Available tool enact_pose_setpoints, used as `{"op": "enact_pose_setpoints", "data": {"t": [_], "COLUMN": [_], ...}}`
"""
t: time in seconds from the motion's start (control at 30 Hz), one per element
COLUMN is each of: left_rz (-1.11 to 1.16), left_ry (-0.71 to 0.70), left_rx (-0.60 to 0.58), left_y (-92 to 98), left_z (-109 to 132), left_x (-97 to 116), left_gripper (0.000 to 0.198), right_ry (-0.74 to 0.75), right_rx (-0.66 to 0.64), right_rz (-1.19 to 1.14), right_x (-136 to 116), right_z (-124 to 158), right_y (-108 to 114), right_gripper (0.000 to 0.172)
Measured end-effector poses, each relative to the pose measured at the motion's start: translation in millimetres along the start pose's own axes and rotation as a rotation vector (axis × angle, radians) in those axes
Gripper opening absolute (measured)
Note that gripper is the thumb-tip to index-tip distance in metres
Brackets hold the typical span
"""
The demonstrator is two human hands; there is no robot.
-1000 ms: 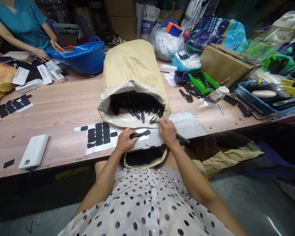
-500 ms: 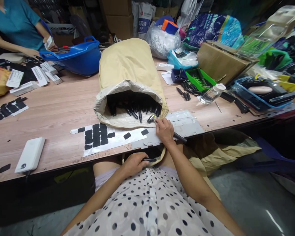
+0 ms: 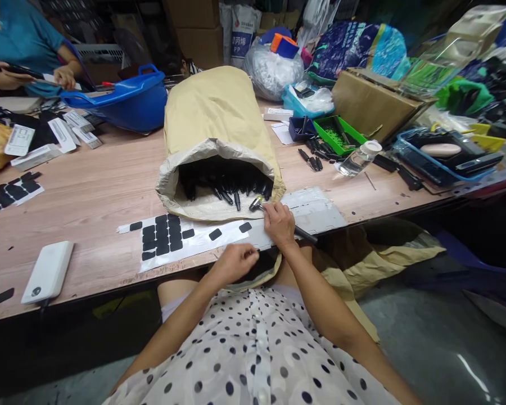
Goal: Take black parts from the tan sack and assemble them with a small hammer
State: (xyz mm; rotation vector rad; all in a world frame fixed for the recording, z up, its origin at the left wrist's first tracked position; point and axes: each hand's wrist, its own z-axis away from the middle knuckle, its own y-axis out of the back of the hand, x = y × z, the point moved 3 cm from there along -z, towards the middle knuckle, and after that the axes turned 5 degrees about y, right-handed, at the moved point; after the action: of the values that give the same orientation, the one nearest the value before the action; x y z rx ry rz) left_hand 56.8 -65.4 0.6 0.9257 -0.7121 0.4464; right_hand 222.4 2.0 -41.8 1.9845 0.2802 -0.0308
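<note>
My right hand (image 3: 279,225) is wrapped round a small hammer (image 3: 306,234). Its shiny head rests by the mouth of a tan woven sack (image 3: 213,104), and its black handle sticks out toward me. Black pen-like parts (image 3: 237,201) fill the sack's opening. My left hand (image 3: 235,263) is at the table's front edge with its fingers closed; a tiny dark bit shows at the fingertips, too small to name. Below it, a second sack's open mouth (image 3: 274,271) lies over my lap. A grey sheet (image 3: 320,209) lies under my right hand.
A sheet of black stickers (image 3: 162,235) lies left of my hands, with a white power bank (image 3: 48,273) beyond. A bottle (image 3: 360,158), green tray (image 3: 339,135) and carton (image 3: 373,104) stand right. A co-worker (image 3: 29,50) sits behind a blue basin (image 3: 122,101).
My left hand has risen from my lap to the table edge, and the long black part beside it no longer shows. My right hand keeps the hammer. The co-worker's hands have lifted.
</note>
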Motion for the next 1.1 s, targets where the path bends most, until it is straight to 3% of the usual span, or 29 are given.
{"op": "enact_pose_setpoints", "data": {"t": [0.07,0.13,0.17,0.23,0.37,0.57,0.63,0.83,0.97,1.1], "left_rz": [0.085,0.064,0.025,-0.052,-0.153,-0.161,-0.146,-0.05,-0.131,-0.217], "left_ry": [0.005,0.101,0.167,0.288,0.417,0.475,0.42,0.049,-0.013,-0.115], "left_rx": [0.312,0.6,0.7,0.791,0.764,0.694,0.701,0.693,0.665,0.653], "left_y": [27.4,51.1,60.0,71.2,77.1,78.2,76.1,49.5,33.4,31.6], "left_z": [-20.7,-45.4,-57.9,-80.1,-102.4,-91.5,-81.2,-36.8,-15.8,-11.2], "left_x": [13.3,17.6,17.6,15.7,11.2,2.5,-0.6,-15.0,-37.7,-55.5], "left_gripper": [0.021,0.018,0.016,0.011,0.018,0.026,0.023,0.019,0.02,0.021], "right_ry": [-0.005,-0.007,-0.006,0.001,0.012,0.002,0.0,-0.002,-0.014,-0.01], "right_rx": [0.002,0.004,0.006,0.007,0.007,0.003,0.003,0.013,0.004,-0.001], "right_rz": [-0.001,-0.005,-0.008,-0.014,-0.018,-0.015,-0.013,-0.009,0.0,-0.012], "right_x": [-0.6,-0.8,-0.8,-0.8,-1.0,-1.9,-1.7,-1.0,-1.4,0.4], "right_z": [0.0,-0.3,-0.4,-0.8,-1.5,-2.4,-2.4,-1.1,-0.6,-1.8], "right_y": [0.0,0.0,-0.2,-0.6,-1.3,-0.2,-0.2,-1.5,-1.3,-0.6], "right_gripper": [0.028,0.028,0.028,0.027,0.028,0.027,0.027,0.028,0.028,0.028]}}
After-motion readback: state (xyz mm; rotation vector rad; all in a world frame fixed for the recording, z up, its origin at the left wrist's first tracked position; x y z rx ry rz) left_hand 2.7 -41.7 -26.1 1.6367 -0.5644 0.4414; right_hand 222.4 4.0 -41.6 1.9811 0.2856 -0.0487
